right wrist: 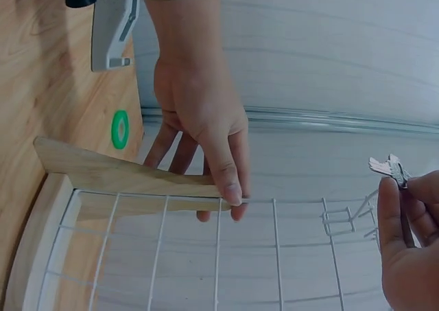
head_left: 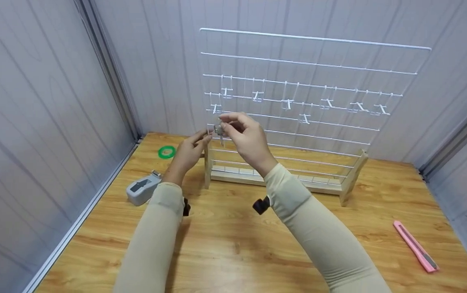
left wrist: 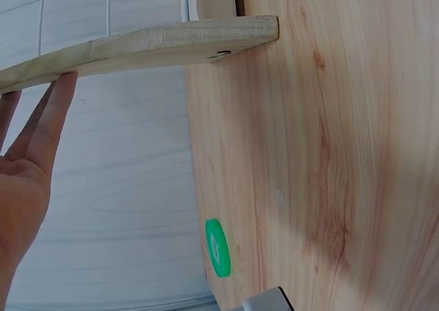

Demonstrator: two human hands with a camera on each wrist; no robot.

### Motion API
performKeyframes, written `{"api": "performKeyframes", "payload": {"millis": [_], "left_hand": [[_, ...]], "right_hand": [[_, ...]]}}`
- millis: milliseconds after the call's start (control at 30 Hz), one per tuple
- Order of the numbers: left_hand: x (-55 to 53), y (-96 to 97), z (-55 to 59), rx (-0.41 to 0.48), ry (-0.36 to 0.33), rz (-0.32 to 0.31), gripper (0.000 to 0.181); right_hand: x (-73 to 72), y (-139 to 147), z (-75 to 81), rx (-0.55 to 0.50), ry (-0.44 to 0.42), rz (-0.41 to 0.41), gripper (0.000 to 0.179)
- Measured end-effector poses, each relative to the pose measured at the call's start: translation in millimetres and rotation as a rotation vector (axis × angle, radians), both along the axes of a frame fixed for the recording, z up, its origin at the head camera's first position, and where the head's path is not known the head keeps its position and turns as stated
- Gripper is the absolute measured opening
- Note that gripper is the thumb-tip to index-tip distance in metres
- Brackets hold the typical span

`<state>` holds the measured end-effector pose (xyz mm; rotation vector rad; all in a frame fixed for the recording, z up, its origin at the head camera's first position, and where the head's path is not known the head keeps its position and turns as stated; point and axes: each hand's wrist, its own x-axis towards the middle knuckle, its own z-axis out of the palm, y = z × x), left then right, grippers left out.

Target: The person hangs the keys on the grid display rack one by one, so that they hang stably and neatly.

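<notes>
Metal clip [head_left: 219, 130] pokes out left from the pinching fingertips of the right hand [head_left: 247, 140] — long axis roughly upright, near the wire rack's [head_left: 323, 39] left edge — and the left hand [head_left: 188, 152], just beside it, kinda grips that same edge.

the right grip [right wrist: 415, 252] partly hides the metal clip [right wrist: 390, 168] and is cropped in the right wrist view.
</notes>
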<state>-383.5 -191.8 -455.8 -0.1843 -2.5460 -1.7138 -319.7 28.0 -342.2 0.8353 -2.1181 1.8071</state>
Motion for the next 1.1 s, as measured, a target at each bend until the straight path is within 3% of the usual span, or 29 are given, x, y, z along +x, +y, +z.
{"api": "performKeyframes", "payload": {"millis": [300,567,767,933,1100], "left_hand": [[1.0,2.9,-0.1,-0.004,0.016,0.003,0.066],[0.5,4.1,-3.0,-0.01,0.022,0.02,0.064],[-0.7,6.0,-4.4,-0.009,0.014,0.027,0.065],[0.7,5.4,-4.2,0.002,0.007,0.027,0.065],[0.6,2.1,-3.6,0.012,0.055,0.015,0.054]], "right_hand": [[-16.9,-18,10.3,0.0,-0.042,-0.057,0.022],[-30.5,-24,8.3,0.047,-0.121,-0.093,0.022],[-39.1,-25,3.8,0.052,-0.127,-0.114,0.022],[-34.3,-19,-6.0,0.085,-0.157,-0.098,0.028],[-20.2,2,-11.6,0.094,-0.17,-0.082,0.03]]}}
